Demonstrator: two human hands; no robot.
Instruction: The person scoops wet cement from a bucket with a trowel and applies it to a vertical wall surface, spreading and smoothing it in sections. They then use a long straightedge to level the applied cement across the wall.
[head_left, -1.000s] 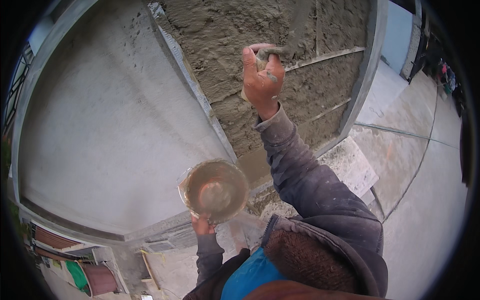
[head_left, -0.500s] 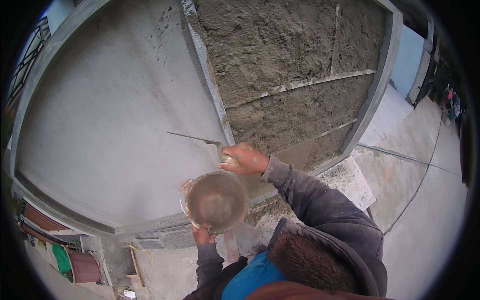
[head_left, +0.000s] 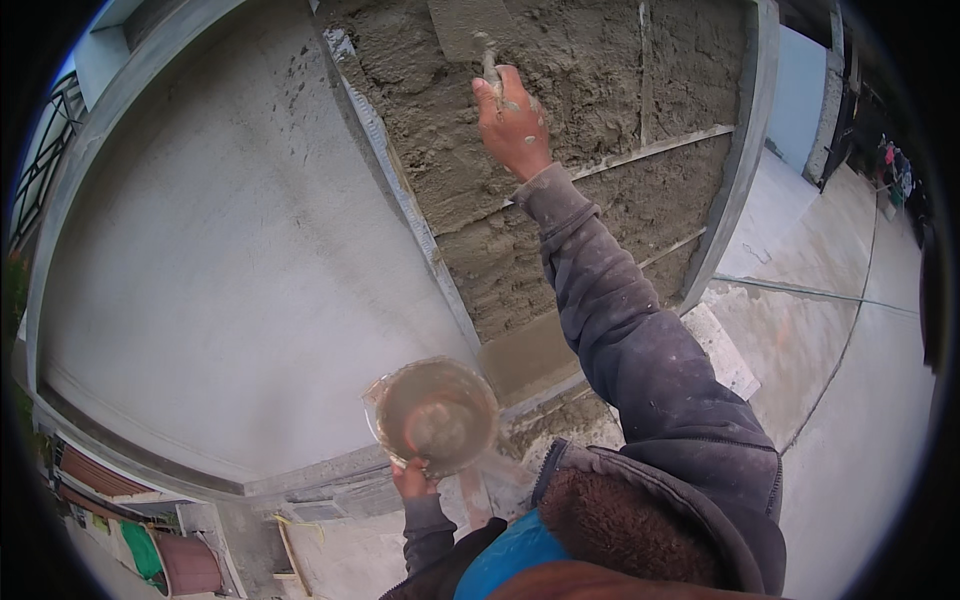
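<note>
My right hand (head_left: 516,125) is closed around the handle of a trowel (head_left: 466,30). The arm reaches up, and the trowel's mortar-coloured blade lies against the rough wet mortar (head_left: 590,75) on the upper wall section. Down near my body, my left hand (head_left: 413,478) grips the near edge of a round, mortar-smeared bucket (head_left: 398,405). The bucket is tilted so its inside shows, with some grey mortar at the bottom. Bits of mortar cling to the back of my right hand.
A pale straight strip (head_left: 385,170) divides the rough mortar from a smooth grey panel (head_left: 220,260). Thin strips (head_left: 660,150) cross the mortar. A concrete border (head_left: 735,190) frames the right side. Paved ground (head_left: 790,240) spreads right; a brownish-red container (head_left: 190,563) stands lower left.
My right hand has swung up and away with the trowel, from above the bucket to the rough mortar. My left hand still holds the bucket near my body.
</note>
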